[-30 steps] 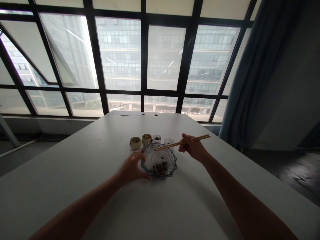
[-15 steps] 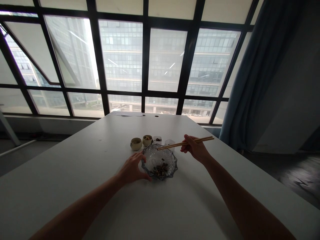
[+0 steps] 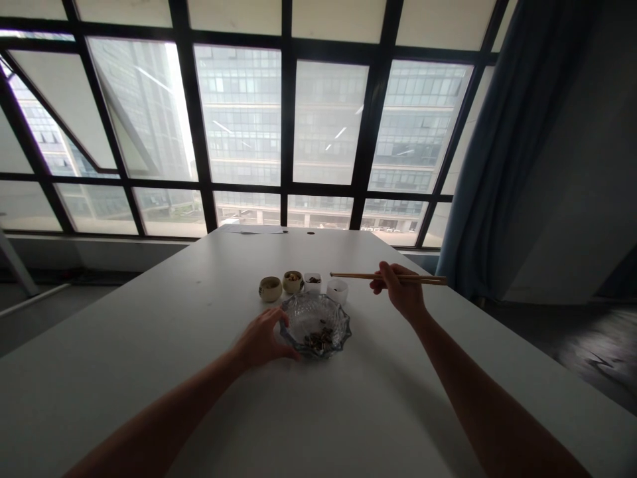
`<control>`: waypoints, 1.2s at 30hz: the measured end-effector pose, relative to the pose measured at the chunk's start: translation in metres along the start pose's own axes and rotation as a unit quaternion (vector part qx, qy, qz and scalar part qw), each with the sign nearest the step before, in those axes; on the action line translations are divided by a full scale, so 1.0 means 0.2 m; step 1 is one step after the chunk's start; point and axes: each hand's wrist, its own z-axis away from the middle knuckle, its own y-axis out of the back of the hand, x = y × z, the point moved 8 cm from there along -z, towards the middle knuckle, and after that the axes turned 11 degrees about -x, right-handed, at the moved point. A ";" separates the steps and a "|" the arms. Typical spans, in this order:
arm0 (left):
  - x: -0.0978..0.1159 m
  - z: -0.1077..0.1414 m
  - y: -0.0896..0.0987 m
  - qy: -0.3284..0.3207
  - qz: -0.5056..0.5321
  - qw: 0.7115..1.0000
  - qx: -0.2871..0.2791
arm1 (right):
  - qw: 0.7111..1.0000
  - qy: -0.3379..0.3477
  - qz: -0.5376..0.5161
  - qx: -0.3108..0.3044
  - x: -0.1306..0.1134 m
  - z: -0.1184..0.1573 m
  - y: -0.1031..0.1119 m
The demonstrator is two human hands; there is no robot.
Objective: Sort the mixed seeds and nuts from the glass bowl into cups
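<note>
**Chopsticks (image 3: 358, 276) are hovering past the bowl (image 3: 303, 317)**

The bowl is sitting on the table (image 3: 308, 425), with dark bits (image 3: 320, 339) lying in its bottom, mostly at the near side. The left hand (image 3: 263, 337) is curving wide around the bowl's left side, with its thumb and fingers holding on. The right hand (image 3: 402, 292) is pinching the chopsticks in the air, to the right of the bowl. Their tips are pointing left, beyond the bowl and close to the clear cup (image 3: 338, 296). They are too small to tell whether they are gripping a bit.

Behind the bowl, the left pot (image 3: 270, 293), the next pot (image 3: 293, 288), the white cup (image 3: 312, 288) and the clear cup are standing close together.

If the tips are gripping a bit, it could slip out and drop beside the clear cup, because thin chopsticks are giving it little to rest on. A low swing could bump a cup over, since they are standing so near. The left hand is holding only one side, so a hard push could send the bowl sliding into the cups.
</note>
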 end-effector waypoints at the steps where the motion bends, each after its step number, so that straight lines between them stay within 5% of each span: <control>1: 0.00 0.00 0.00 0.002 0.001 1.000 -0.001 | 0.999 0.009 0.030 0.025 -0.01 0.00 0.03; 5: -0.02 0.00 0.00 0.008 0.005 1.000 -0.001 | 0.995 0.012 0.091 0.049 0.00 0.01 0.07; 12: -0.02 0.00 -0.01 0.008 0.005 1.000 -0.004 | 0.992 -0.005 0.128 0.001 0.06 0.00 0.03; 17: -0.02 0.00 -0.01 0.009 0.005 1.000 -0.007 | 0.991 -0.021 0.127 -0.034 0.10 0.00 0.00; 24: -0.02 0.00 -0.01 0.013 0.005 1.000 -0.013 | 0.996 -0.019 0.089 -0.004 0.07 -0.01 0.03; 30: -0.04 0.00 -0.02 0.017 0.007 1.000 -0.012 | 0.978 -0.068 -0.027 -0.194 0.01 0.03 -0.18; 36: -0.05 0.00 -0.03 0.002 0.005 1.000 -0.010 | 0.956 -0.097 0.005 -0.276 -0.01 0.10 -0.28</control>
